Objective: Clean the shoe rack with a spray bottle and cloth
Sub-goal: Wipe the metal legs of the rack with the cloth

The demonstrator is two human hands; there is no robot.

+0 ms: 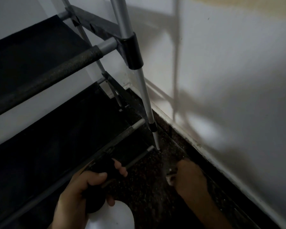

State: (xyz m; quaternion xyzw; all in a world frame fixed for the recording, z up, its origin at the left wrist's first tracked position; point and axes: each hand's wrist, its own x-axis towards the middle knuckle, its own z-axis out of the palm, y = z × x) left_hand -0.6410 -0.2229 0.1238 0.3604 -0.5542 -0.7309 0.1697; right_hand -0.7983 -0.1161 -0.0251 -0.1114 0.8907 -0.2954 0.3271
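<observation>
Left hand (82, 187) fingers (120, 167) curled round spray bottle (109, 215), nozzle toward shoe rack (59, 66) bottom rail. Right hand (188, 176) low on floor (147, 187); grip cannot be told, pale cloth-like scrap beneath. Spraying underway; wiping apparently left.

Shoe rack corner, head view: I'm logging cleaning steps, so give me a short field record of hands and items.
left hand: grips spray bottle by its black head
right hand: low on the floor, pinching something pale; cloth not identifiable
shoe rack: metal poles, dark fabric shelves, in a wall corner
lighting: dim
</observation>
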